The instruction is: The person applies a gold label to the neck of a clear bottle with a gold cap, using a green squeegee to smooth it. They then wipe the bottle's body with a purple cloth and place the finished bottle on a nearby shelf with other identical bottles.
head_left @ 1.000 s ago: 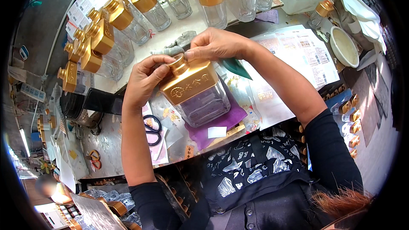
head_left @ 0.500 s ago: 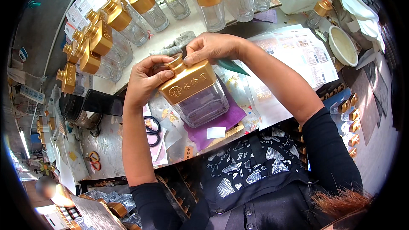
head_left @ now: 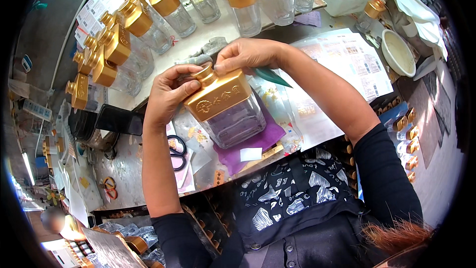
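Left to right: at least twelve gold-topped bottles (head_left: 116,47) stand from ten to one o'clock on the tabletop (head_left: 178,52). One phone (head_left: 119,119) lies at nine, one scissors (head_left: 183,152) at eight. Centre: the left hand (head_left: 166,92) has fingers closed on the neck of one near bottle (head_left: 233,119), its body at their four o'clock, long axis eleven to five, on one cloth (head_left: 225,161). The right hand (head_left: 250,55), equally near, has narrowed fingers touching the neck's base; I cannot tell whether they grip. One bowl (head_left: 398,54): two o'clock.
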Tool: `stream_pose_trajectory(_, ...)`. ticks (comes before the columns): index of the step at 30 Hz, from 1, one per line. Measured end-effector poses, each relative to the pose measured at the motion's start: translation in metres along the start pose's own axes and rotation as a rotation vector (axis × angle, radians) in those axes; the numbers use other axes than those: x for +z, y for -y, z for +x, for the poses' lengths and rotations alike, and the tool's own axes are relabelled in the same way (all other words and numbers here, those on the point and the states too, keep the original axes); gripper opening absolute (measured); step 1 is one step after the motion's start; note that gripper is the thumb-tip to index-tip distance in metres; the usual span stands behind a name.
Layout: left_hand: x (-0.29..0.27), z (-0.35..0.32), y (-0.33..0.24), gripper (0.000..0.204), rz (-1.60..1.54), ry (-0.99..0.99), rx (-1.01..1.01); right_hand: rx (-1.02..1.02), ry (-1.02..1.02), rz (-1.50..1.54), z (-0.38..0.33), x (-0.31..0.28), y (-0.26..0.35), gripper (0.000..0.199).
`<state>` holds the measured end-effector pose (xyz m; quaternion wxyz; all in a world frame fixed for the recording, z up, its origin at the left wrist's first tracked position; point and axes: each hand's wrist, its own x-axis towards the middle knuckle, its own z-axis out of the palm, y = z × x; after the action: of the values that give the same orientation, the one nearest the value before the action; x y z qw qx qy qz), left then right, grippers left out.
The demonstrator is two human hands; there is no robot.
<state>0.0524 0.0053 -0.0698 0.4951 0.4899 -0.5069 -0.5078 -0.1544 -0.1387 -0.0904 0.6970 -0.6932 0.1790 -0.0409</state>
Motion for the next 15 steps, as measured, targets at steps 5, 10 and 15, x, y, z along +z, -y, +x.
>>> stream_pose_trajectory(5,0.0,0.0,-0.002,0.028,-0.015,0.007,-0.008,-0.015,0.014,0.116,-0.015,-0.004,-0.006,0.046)
stream_pose_trajectory(10,-0.001,0.0,-0.001,0.029,0.049,0.004,-0.005,-0.148,-0.027,0.04,-0.021,0.003,-0.008,0.041)
stream_pose_trajectory(15,-0.005,0.005,0.007,0.028,0.02,-0.017,0.0,-0.139,-0.153,0.073,-0.02,0.011,-0.009,0.046)
